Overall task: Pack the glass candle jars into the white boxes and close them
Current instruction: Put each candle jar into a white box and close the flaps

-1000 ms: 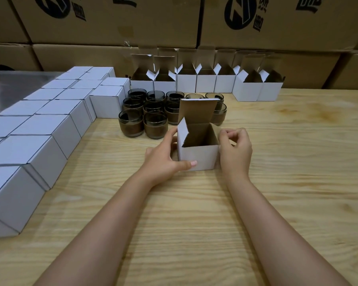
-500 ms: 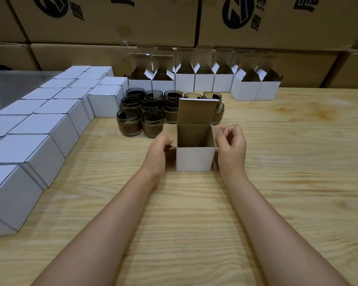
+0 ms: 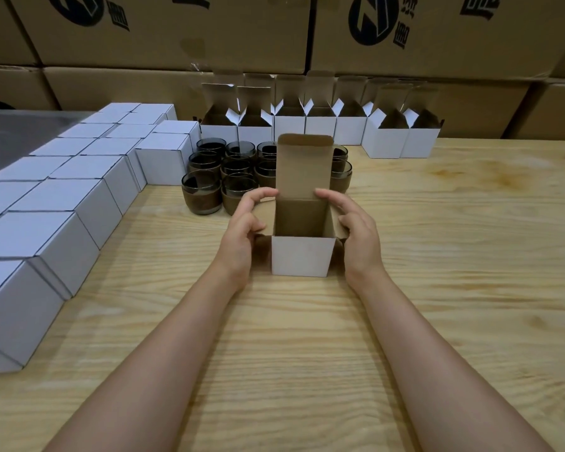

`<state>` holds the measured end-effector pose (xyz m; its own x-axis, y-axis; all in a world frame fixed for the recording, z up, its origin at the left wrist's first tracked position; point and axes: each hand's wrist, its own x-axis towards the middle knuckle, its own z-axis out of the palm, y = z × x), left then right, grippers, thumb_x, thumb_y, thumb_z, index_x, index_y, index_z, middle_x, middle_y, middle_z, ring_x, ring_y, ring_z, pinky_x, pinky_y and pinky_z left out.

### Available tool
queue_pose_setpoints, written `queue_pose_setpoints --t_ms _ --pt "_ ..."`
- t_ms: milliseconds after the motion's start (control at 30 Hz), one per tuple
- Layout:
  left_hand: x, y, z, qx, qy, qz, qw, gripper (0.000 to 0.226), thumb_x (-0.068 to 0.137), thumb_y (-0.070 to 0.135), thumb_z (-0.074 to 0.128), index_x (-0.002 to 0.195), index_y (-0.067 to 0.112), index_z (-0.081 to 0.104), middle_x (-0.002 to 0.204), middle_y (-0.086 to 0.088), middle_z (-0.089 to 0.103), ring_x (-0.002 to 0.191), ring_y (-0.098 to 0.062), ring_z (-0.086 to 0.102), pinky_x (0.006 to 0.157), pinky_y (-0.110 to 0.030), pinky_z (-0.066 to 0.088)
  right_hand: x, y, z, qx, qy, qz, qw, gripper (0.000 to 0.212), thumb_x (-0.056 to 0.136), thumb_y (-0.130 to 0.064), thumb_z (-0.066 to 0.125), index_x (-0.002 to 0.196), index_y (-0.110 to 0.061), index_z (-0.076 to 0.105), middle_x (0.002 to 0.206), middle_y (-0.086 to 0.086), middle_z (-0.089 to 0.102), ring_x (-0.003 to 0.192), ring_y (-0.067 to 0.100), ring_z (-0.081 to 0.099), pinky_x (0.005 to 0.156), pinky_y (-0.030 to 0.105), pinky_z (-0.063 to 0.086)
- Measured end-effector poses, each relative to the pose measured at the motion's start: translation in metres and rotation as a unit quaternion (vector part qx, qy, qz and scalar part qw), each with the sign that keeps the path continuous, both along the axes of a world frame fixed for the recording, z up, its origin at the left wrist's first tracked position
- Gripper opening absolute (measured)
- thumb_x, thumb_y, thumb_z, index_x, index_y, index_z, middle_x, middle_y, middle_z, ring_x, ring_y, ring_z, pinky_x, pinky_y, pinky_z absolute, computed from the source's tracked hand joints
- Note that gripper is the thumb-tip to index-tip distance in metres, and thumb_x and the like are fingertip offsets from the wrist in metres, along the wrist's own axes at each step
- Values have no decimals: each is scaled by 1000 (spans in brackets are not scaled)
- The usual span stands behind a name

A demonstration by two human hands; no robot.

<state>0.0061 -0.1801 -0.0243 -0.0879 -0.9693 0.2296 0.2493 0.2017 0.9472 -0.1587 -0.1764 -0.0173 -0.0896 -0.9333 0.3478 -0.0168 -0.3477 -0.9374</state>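
Nearest, on the wooden table (image 3: 307, 370), both forearms run in from 6 o'clock to the open box (image 3: 302, 257), which stands upright dead centre, mouth up. L hand (image 3: 242, 231) sits at the box's 9 o'clock, fingers curled over and thumb under the L side flap (image 3: 265, 220), pinching it outward. R hand (image 3: 361, 236) mirrors it at 3 o'clock, fingers bent round the R side flap (image 3: 337, 220). So both hands are clamped on flaps, neither free. Lid flap (image 3: 304, 168) stands upright from the far wall at 12 o'clock. No jar shows inside; the box floor is hidden behind the front wall, but it looks empty. Key relation: the candle jars (image 3: 237, 190) cluster just beyond the box, mostly at 10–11 o'clock from it, a few peeking past the lid at 1 o'clock. All upright, axis vertical, mouths up, dark glass w/ a brown lower half. The front pair is just beside L hand's fingertips, so L hand is prob the nearer one for the pick. The raised lid blocks a straight pull-back from 12, so a jar would likely need to come up and in over the 9 o'clock side. Further out at 8–10 o'clock, closed white boxes (image 3: 62, 223) sit edge to edge in rows; contents can't be seen. At 12 o'clock, a row of open white boxes (image 3: 320, 125), lids up, insides too dark to tell. Behind everything, stacked brown cartons (image 3: 177, 37) w/ dark logos.
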Motion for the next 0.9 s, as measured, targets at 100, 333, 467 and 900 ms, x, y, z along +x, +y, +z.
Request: queue_pose_setpoints --t_ms 100,333,467,900 --pt "1 0 2 5 -13 -4 1000 54 62 18 37 109 27 63 110 5 64 98 -12 58 78 -27 46 1 0 0 15 2 9 1000 48 86 -1 27 117 -8 64 116 -4 61 102 -14 53 83 4 40" --pt "2 3 5 12 -49 -10 999 52 65 22 44 114 29 60 116 -5 61 96 -17 57 76 -29 45 2 0 2 29 16 17 999 46 91 7 24 115 -4 62 110 -1 59 85 -18 54 66 5 44" --pt "5 8 1 -38 -131 -10 991 64 60 46 72 121 35 53 122 9 58 110 -4 58 85 -20 48 3 2 4 17 23 9 1000 47 82 -10 27 113 -6 62 112 4 59 86 -17 54 64 5 43" --pt "5 6 4 -35 -214 -27 976 89 48 48 86 128 45 47 132 25 47 129 -2 42 109 -40 40 10 17 61 -183 401 -132 888 39 88 -2 48 122 -15 61 112 4 58 107 21 45 89 26 32"
